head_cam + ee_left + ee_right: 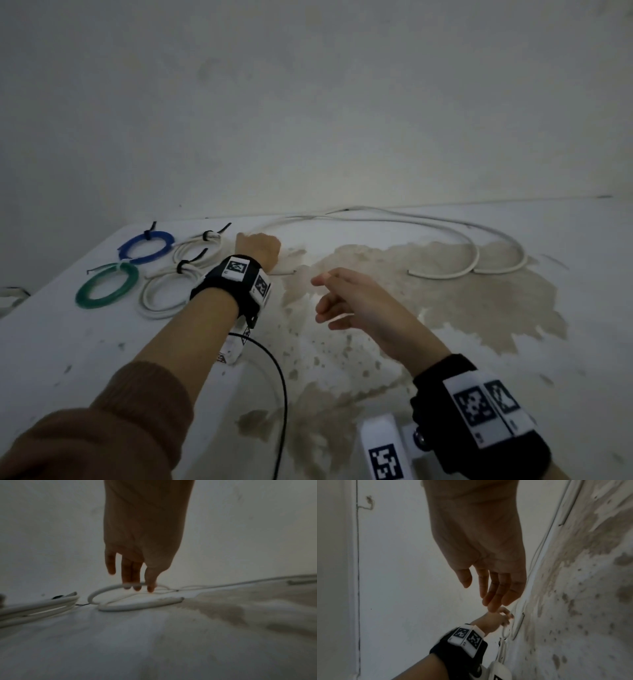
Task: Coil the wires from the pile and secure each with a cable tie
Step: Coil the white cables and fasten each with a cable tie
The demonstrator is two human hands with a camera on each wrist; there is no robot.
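A long loose white wire (445,228) snakes along the back of the stained white table (102,342) and curves into two loops on the right. My left hand (257,250) reaches down onto its left part. In the left wrist view its fingertips (137,588) pinch a raised loop of the white wire (137,606), whose free end lies on the table. My right hand (329,298) hovers over the middle of the table with relaxed fingers (494,601) and holds nothing. In the right wrist view the left hand (496,618) curls against the wire.
Several tied coils lie at the back left: a blue coil (147,246), a green coil (108,289) and two white coils (198,248) (171,291), each with a black tie. A black cord (279,394) hangs from my left wrist. A wall rises behind the table.
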